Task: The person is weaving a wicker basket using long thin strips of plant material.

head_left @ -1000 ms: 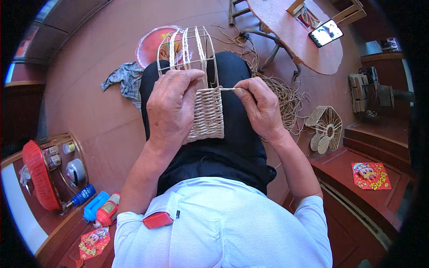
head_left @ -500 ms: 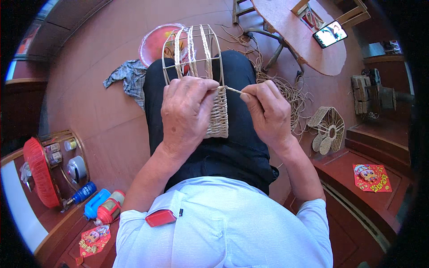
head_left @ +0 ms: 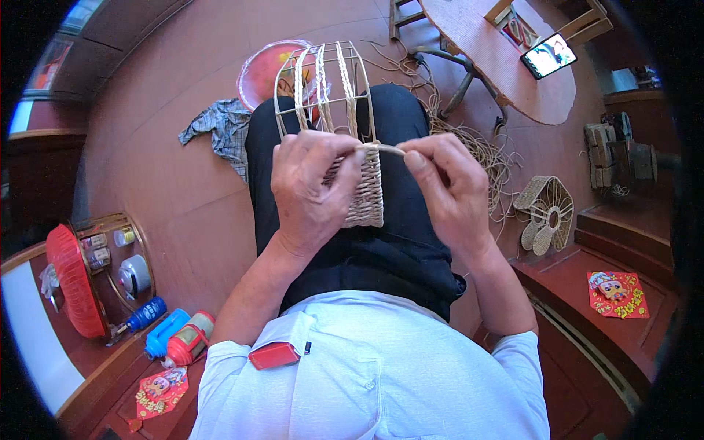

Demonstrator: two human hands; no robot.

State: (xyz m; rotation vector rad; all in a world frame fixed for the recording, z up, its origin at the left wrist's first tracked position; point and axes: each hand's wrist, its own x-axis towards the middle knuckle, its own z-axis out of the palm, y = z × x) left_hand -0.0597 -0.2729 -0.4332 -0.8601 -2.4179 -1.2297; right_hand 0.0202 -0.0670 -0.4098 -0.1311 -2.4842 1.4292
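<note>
A half-woven basket [head_left: 367,194] rests on my lap, its near part closely woven in pale cord and its far part a bare wire frame [head_left: 323,73] with several braided cords along it. My left hand [head_left: 314,180] is closed at the top edge of the woven part, thumb and fingers pinched there; part of the weaving is hidden behind it. From that edge a short length of twisted cord [head_left: 391,149] runs to my right hand [head_left: 449,180], which pinches it between thumb and forefinger.
Loose cord [head_left: 480,158] lies heaped on the floor beyond my right knee. A pink basin [head_left: 253,70] and a checked cloth [head_left: 227,132] are ahead to the left. A round table [head_left: 477,44] bears a phone [head_left: 548,56]; another woven piece [head_left: 546,213] stands at right.
The cord between my hands now looks thicker and bows slightly upward. My left fingers have opened a little around the weaving edge, and the whole view has shifted slightly.
</note>
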